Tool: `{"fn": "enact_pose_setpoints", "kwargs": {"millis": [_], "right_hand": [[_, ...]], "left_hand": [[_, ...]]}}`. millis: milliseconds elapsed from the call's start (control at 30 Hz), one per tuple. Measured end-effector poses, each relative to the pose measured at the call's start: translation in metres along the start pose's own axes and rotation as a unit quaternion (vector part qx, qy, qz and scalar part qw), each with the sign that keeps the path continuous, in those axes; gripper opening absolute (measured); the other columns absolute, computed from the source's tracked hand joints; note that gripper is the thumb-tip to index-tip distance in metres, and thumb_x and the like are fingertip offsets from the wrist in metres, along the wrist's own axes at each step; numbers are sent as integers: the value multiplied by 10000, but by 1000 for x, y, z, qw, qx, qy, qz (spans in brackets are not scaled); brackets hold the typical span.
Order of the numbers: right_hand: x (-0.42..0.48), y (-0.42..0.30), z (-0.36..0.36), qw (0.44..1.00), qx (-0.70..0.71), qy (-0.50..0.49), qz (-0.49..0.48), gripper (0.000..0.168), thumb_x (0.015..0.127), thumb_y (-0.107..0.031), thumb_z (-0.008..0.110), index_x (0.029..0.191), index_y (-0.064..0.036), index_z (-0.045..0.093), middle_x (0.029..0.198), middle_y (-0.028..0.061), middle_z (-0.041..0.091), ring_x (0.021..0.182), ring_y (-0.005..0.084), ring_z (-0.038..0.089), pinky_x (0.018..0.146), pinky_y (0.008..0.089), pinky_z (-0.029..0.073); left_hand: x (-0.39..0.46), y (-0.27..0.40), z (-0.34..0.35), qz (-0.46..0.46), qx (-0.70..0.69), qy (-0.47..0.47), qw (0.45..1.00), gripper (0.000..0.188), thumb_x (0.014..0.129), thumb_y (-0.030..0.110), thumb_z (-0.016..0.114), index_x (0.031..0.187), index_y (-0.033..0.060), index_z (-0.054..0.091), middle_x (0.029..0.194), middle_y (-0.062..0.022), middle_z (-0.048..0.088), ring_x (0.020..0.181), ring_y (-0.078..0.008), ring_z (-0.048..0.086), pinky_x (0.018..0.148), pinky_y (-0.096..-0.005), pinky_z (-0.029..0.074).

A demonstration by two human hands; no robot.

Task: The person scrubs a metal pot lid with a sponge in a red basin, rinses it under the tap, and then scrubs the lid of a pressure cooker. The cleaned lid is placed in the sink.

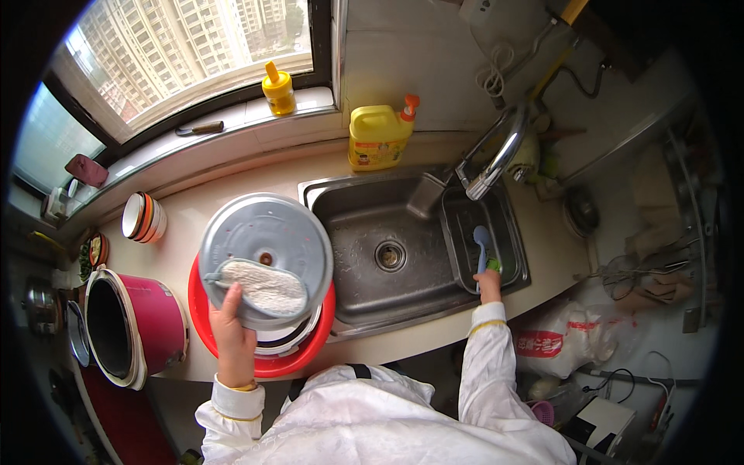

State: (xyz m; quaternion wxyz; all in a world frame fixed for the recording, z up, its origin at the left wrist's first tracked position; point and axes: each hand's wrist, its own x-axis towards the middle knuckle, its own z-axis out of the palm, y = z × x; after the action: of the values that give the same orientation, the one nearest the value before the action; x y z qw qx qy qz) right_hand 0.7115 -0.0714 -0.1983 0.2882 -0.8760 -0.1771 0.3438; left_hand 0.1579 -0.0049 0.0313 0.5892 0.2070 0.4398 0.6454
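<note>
My left hand grips a round grey metal lid together with a pale oval scrubbing pad, its thumb on the pad. Beneath the lid, a red plastic basin stands on the counter with a white-rimmed round part inside, mostly hidden. My right hand has its fingers around the lower end of a light-blue brush or spoon, over the small basket compartment at the sink's right side. Something green lies beside it. The fingertips are partly hidden.
The steel sink lies ahead, under a chrome faucet. A yellow detergent jug stands behind it. To the left are stacked bowls and a pink rice cooker body. A knife and a yellow bottle occupy the windowsill.
</note>
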Motion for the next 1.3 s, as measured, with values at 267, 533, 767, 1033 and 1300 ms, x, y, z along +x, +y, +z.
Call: {"fn": "enact_pose_setpoints", "kwargs": {"millis": [267,533,767,1033,1300], "right_hand": [[-137,-116,12,930,166,-260,-197,463,793,78,621,1251,41,564,1029,15,625,894,82,576,778,229,467],[-255,-252,121,822,-100,-167,-535,458,722,-104,647,1179,-87,625,942,106,633,802,261,638,738,330,507],[-300,-269,185,706,-265,-45,-655,240,799,-110,591,1025,-179,635,822,74,605,725,315,646,610,445,520],[-297,-238,205,757,-259,-114,-589,384,820,-111,666,1200,-108,612,1169,120,603,975,347,636,820,426,524],[-416,-263,225,663,-71,-297,-683,765,779,-424,740,1421,-125,452,1449,213,386,1310,389,414,1063,493,331]], "left_hand": [[42,63,-67,0,-154,10,988,381,921,71,592,1286,-3,509,1249,-128,602,1155,-251,575,1045,-399,433],[38,123,-98,35,-221,-1,975,399,943,133,590,1299,-14,486,1302,-137,564,1225,-264,521,1090,-423,383],[24,130,-120,17,-234,26,972,421,945,146,597,1319,-1,473,1328,-130,545,1246,-264,501,1107,-420,361],[16,104,-156,5,-225,45,973,442,955,132,583,1350,-5,439,1359,-121,518,1246,-267,499,1091,-416,380],[-3,58,-131,57,-104,-45,992,395,973,95,541,1355,41,457,1326,-106,541,1213,-238,527,1053,-401,422]]}}
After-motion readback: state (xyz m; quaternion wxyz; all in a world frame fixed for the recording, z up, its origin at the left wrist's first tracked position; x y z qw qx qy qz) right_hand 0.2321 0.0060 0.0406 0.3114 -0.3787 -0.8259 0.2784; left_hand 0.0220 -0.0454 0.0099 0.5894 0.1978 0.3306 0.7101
